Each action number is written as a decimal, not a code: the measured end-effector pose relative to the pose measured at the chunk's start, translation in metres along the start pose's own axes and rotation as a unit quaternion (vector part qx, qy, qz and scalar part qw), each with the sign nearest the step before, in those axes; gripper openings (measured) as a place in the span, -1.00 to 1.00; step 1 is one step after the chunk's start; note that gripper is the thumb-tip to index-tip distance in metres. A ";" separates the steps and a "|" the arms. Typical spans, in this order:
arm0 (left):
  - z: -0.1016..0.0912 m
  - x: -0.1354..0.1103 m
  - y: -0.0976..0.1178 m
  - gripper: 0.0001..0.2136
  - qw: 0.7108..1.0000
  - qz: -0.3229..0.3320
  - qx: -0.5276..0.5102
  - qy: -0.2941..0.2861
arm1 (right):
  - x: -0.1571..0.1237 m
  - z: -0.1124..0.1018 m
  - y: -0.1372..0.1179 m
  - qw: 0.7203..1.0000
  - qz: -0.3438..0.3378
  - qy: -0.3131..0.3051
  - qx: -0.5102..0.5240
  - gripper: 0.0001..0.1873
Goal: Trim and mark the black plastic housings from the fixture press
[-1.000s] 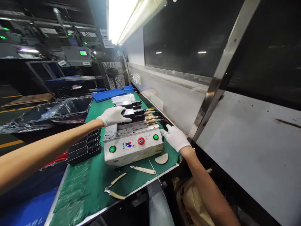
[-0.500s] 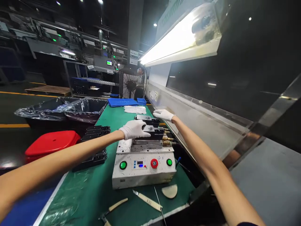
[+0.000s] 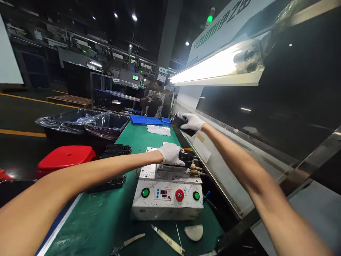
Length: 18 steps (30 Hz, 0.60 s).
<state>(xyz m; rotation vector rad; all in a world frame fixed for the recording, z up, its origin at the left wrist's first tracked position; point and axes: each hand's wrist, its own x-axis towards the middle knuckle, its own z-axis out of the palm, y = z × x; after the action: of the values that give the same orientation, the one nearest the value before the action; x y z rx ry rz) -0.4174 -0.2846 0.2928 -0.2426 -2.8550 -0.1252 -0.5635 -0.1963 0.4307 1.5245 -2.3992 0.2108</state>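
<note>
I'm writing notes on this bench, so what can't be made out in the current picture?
All in the head view:
Black part: much of it is covered by the left grip.
Dark piece: blurred and dim, and partly covered by the right grip.
Display: its digits are too small to read.
Cream-handled tool: cut off by the bottom edge.

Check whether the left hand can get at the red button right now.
Probably yes: nothing covers the red button, which faces front below the left hand. That hand grips a black part, though, so it would likely have to let go.
</note>
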 end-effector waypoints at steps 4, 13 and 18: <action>-0.004 -0.002 -0.002 -0.39 1.000 -0.005 0.002 0.008 | -0.004 -0.082 0.026 0.985 0.006 0.158 -0.070 -0.55; -0.019 -0.004 0.006 -0.26 0.998 -0.049 0.027 -0.013 | -0.055 -0.091 -0.022 0.970 -0.032 0.192 -0.148 -0.46; -0.135 0.000 -0.035 -0.03 0.985 -0.157 0.047 0.045 | -0.079 -0.097 -0.027 0.973 -0.031 0.189 -0.128 -0.46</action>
<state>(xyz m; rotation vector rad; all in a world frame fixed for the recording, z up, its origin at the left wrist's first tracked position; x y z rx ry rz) -0.3882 -0.3338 0.4199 0.2288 -2.7782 -0.0595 -0.4912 -0.1130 0.4965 1.3043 -1.9915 0.1538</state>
